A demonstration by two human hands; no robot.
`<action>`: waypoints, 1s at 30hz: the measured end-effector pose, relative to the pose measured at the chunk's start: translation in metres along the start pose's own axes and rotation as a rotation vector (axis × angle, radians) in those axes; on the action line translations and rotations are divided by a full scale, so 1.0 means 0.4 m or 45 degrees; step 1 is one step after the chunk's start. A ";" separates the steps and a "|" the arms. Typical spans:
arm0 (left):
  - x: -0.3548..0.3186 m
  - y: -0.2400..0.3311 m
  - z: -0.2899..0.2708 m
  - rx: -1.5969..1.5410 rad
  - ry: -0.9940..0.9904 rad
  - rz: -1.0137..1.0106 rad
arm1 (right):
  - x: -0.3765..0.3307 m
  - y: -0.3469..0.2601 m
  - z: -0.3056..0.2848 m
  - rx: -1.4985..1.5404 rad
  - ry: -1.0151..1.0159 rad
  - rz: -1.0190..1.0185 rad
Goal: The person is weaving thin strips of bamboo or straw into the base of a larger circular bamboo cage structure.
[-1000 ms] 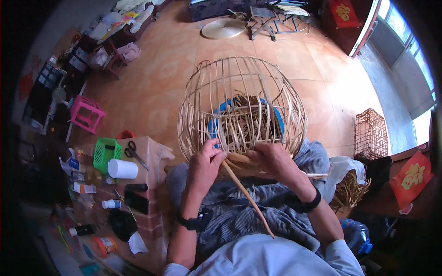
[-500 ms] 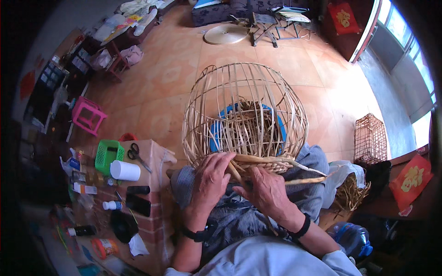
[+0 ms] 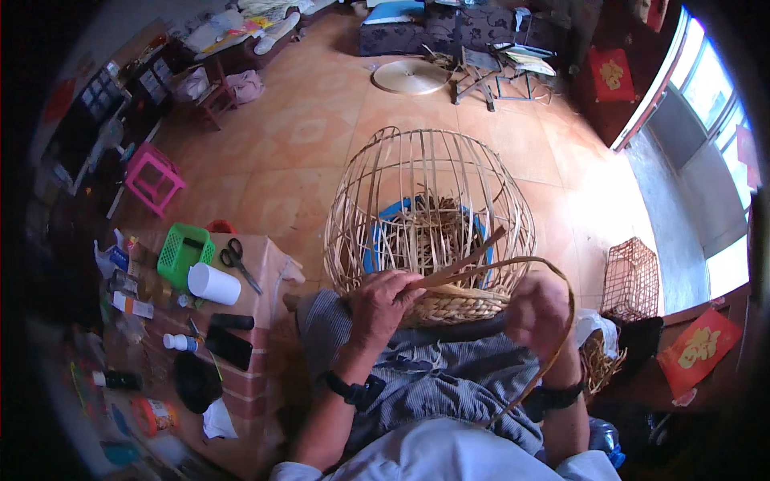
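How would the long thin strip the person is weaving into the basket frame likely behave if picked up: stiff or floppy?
Probably springy rather than floppy: the strip arcs in one smooth curve from the left hand round past the right hand without kinking. It looks thin and light, so likely easy to lift. Released, it may whip back straight against the basket frame.

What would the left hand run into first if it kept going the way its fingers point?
Most likely the woven rim of the basket frame, right past the left hand, where it pinches the bamboo strip. Depth is hard to judge here.
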State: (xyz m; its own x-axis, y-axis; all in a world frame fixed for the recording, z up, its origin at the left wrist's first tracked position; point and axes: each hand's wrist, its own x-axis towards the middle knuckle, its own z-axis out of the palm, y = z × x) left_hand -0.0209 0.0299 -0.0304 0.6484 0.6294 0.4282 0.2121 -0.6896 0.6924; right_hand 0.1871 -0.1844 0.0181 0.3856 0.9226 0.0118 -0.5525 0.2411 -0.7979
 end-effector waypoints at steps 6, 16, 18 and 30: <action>-0.012 0.007 -0.008 -0.036 0.011 -0.074 | 0.151 0.132 0.171 -0.951 -0.002 0.028; -0.047 0.106 0.038 0.570 0.086 0.067 | 0.352 0.085 0.146 -1.017 -0.047 -0.040; -0.046 0.085 0.037 0.773 -0.041 0.085 | 0.378 0.094 0.137 -1.541 -0.098 -0.127; 0.003 0.044 0.042 0.396 0.052 0.111 | 0.381 0.100 0.140 -2.243 -0.266 -0.571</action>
State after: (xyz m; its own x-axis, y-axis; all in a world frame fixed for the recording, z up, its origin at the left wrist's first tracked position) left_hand -0.0041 0.0125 -0.0277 0.6454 0.5725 0.5056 0.3743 -0.8141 0.4440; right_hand 0.1823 -0.0174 0.0218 0.1040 0.9365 0.3348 0.9387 0.0188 -0.3442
